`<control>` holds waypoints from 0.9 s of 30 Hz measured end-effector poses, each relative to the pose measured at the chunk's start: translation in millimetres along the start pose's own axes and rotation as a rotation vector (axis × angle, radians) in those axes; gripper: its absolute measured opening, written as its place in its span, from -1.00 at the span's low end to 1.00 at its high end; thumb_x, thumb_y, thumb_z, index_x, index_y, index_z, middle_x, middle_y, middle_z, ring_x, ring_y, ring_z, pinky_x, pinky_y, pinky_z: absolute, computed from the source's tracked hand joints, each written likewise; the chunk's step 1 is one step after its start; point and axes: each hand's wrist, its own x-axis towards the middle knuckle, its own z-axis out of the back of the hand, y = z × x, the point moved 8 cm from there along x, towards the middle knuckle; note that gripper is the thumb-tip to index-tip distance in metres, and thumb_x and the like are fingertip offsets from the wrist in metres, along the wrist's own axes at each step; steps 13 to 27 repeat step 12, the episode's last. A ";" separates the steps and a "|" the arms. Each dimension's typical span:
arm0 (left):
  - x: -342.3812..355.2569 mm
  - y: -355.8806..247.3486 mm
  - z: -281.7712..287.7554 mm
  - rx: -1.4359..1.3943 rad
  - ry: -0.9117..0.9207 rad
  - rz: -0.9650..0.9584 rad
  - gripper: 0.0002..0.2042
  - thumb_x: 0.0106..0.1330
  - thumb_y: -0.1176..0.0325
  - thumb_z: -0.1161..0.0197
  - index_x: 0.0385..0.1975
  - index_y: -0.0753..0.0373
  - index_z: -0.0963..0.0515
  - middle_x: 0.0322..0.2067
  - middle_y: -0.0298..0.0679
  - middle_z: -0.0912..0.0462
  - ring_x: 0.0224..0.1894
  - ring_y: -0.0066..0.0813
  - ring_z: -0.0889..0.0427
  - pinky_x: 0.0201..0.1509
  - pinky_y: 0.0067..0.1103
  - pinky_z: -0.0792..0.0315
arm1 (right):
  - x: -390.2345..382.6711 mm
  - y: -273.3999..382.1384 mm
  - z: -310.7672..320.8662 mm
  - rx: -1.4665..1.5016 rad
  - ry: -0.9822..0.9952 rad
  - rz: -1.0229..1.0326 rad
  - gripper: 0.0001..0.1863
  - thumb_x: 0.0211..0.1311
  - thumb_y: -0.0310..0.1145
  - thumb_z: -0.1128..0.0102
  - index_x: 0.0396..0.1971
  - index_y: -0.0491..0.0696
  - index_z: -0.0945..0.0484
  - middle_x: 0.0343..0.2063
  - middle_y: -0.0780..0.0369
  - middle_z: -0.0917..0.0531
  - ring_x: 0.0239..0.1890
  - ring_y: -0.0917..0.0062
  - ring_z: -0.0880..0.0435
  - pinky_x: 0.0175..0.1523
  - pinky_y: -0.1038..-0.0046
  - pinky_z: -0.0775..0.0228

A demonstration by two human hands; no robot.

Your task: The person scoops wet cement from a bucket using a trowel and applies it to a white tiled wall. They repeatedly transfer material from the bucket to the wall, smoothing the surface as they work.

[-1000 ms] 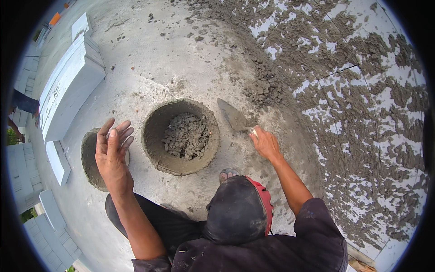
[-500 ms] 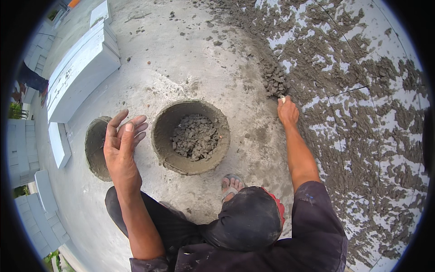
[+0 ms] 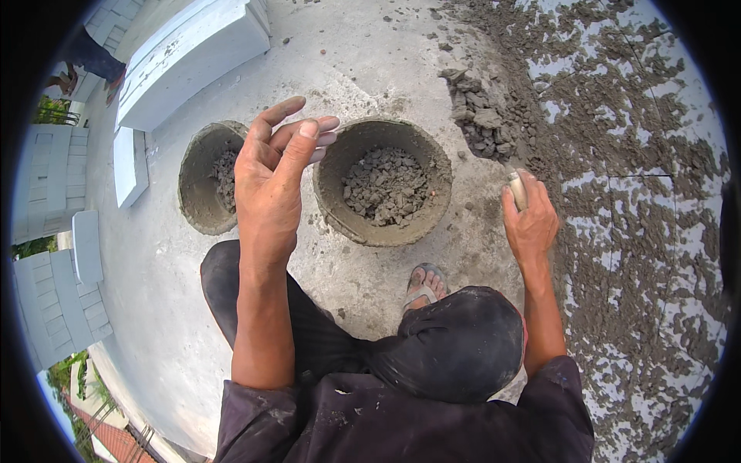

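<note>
My right hand point(image 3: 531, 220) is closed around the pale handle point(image 3: 518, 190) of a tool that looks like a trowel. Its blade is hidden under or against a heap of grey mortar point(image 3: 480, 116) just beyond the hand. Raised in front of me, my left hand point(image 3: 270, 185) is empty, with its fingers apart and slightly curled. Behind its fingertips stands a mortar-caked bucket point(image 3: 333, 212), partly filled with crumbly mortar point(image 3: 386, 185). A second bucket point(image 3: 199, 204) to the left also contains some mortar, and my left hand partly covers it.
On the right, a pale, jointed block surface point(image 3: 644, 231) is smeared with patchy mortar. White blocks point(image 3: 193, 62) lie at the far left, beside another person's leg point(image 3: 96, 55). My sandalled foot point(image 3: 424, 285) rests on the concrete floor point(image 3: 154, 285) near the middle bucket.
The view has shifted. My right hand has drawn back toward me, showing more of the handle, and the mortar heap now lies closer to the middle bucket. My left hand remains raised and empty.
</note>
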 end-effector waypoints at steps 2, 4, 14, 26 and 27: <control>-1.2 -0.4 6.5 0.011 -0.036 0.015 -0.52 0.58 0.18 -0.20 0.30 0.43 -0.43 0.03 0.05 -0.74 0.09 -0.25 -0.72 0.25 -0.40 -0.54 | -10.0 25.5 -15.6 -0.006 0.074 0.085 -0.58 0.35 -0.20 -0.35 0.15 -0.02 -0.66 -0.06 0.12 -0.74 -0.16 0.09 -0.77 -0.06 0.13 -0.59; -0.2 3.3 10.3 0.004 -0.044 0.020 -0.52 0.59 0.17 -0.19 0.31 0.42 -0.42 0.04 0.05 -0.73 0.12 -0.26 -0.70 0.25 -0.41 -0.52 | -18.1 8.1 -24.4 -0.007 0.065 0.020 -0.54 0.34 -0.19 -0.35 0.18 -0.04 -0.66 -0.03 0.09 -0.73 -0.11 0.08 -0.77 -0.04 0.13 -0.59; -1.3 8.0 28.6 0.039 -0.140 0.057 -0.44 0.50 0.10 -0.32 0.31 0.40 -0.44 0.00 0.01 -0.78 0.13 -0.26 -0.73 0.30 -0.42 -0.49 | -135.6 -120.8 -107.7 0.003 0.451 -0.084 -0.40 0.29 -0.08 -0.42 0.27 -0.04 -0.63 0.25 -0.15 -0.60 0.31 0.06 -0.62 0.55 0.17 -0.22; -1.3 8.0 28.6 0.039 -0.140 0.057 -0.44 0.50 0.10 -0.32 0.31 0.40 -0.44 0.00 0.01 -0.78 0.13 -0.26 -0.73 0.30 -0.42 -0.49 | -135.6 -120.8 -107.7 0.003 0.451 -0.084 -0.40 0.29 -0.08 -0.42 0.27 -0.04 -0.63 0.25 -0.15 -0.60 0.31 0.06 -0.62 0.55 0.17 -0.22; -1.3 8.0 28.6 0.039 -0.140 0.057 -0.44 0.50 0.10 -0.32 0.31 0.40 -0.44 0.00 0.01 -0.78 0.13 -0.26 -0.73 0.30 -0.42 -0.49 | -135.6 -120.8 -107.7 0.003 0.451 -0.084 -0.40 0.29 -0.08 -0.42 0.27 -0.04 -0.63 0.25 -0.15 -0.60 0.31 0.06 -0.62 0.55 0.17 -0.22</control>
